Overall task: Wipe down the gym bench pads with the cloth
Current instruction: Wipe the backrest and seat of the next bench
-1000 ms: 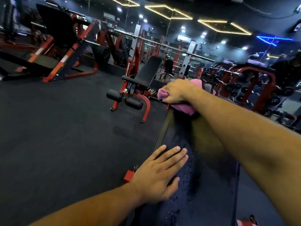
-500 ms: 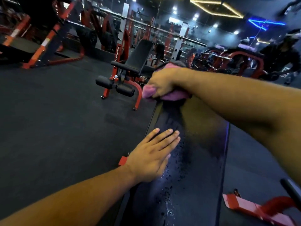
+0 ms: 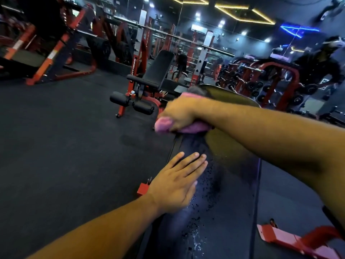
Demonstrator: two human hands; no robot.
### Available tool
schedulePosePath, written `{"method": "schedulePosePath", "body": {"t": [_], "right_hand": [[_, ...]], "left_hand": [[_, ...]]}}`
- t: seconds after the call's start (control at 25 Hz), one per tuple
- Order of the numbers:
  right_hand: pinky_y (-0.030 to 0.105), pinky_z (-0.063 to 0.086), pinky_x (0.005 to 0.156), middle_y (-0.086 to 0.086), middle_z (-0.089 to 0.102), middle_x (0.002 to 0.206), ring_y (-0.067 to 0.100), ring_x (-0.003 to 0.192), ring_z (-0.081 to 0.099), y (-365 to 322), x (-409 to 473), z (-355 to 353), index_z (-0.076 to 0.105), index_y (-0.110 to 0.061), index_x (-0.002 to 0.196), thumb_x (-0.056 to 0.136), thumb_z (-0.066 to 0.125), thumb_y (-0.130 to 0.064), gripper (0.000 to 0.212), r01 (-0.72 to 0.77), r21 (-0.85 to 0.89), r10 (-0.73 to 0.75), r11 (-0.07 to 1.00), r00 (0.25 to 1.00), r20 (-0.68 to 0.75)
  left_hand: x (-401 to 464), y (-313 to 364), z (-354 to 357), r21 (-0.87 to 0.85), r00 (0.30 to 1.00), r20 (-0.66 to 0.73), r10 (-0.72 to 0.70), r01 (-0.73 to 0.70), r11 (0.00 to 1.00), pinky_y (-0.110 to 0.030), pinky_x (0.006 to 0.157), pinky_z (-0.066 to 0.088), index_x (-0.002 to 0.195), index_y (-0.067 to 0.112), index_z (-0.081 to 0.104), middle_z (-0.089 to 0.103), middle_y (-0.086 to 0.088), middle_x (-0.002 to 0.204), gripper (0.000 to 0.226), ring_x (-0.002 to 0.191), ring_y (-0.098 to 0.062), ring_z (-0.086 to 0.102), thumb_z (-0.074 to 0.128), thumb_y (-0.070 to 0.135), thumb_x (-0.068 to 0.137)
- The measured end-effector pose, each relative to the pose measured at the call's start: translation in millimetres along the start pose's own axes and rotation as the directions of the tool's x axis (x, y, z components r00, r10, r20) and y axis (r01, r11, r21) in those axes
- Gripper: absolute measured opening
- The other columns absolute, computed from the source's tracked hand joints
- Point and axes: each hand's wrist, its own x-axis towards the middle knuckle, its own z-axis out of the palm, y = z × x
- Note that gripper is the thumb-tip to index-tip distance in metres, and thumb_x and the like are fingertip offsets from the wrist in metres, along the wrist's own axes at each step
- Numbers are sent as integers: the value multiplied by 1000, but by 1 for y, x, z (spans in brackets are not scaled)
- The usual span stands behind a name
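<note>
While I leaned over the bench, things lay like this, near to far:

Bench foot: red metal foot [image 3: 291,240] sat on the floor, bottom right, just beside the pad.

L hand: my left hand [image 3: 175,186] lay flat w/ fingers straight and together, palm down on the pad's left edge, gripping nothing.

Pad: bench pad [image 3: 224,212], long, black, ran away from me; water droplets beaded down its middle, right beside my L fingers.

R hand: my right hand [image 3: 181,114] was clenched round the cloth, knuckles up, forearm crossing over the pad from the right.

Cloth: pink cloth [image 3: 164,125] was bunched under my R fist, pressed on the pad's far part near the left edge; a bit of pink also showed behind the hand.

Floor: dark rubber floor [image 3: 65,146] to the left.

Beyond: adj. incline bench [image 3: 149,81], red frame, black pads, stood well apart past the cloth.

Far: barbell rack [image 3: 141,40] behind it; dumbbell racks [image 3: 261,85] far right, blurry.
</note>
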Motion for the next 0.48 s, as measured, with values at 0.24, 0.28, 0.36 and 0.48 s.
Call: {"method": "schedulePosePath", "body": {"t": [0.24,0.28,0.36,0.48], "right_hand": [[37,52,73,-2,60,81,32,79,62,-27,0,12,56,-23,85,83,52,-45,23,-108,69,115,992,987,-111],[37,51,72,-4,60,79,29,77,60,-38,-8,15,56,-23,87,85,52,-44,21,-65,92,78,994,987,-141],[38,48,72,-3,66,86,28,83,64,-37,-38,15,57,-24,91,86,54,-36,14,-41,147,92,988,927,-364],[40,51,80,4,70,103,28,95,65,-14,-100,38,65,-17,108,84,59,-27,28,-182,321,357,929,659,-662]], "left_hand": [[2,2,-5,43,1000,3,-3,3,999,-46,129,18,160,16,38,27,4,171,61,159,-13,18,46,31,101],[1,3,-5,48,1000,9,-2,2,999,-45,129,18,160,17,38,27,4,170,62,159,-13,18,46,31,101],[1,3,-4,64,1000,8,11,-12,998,-46,128,21,160,16,40,30,3,170,62,158,-15,21,46,31,99],[0,1,-3,87,1000,4,8,-8,996,-48,126,24,159,14,41,32,0,169,61,157,-17,25,43,31,100]]}}
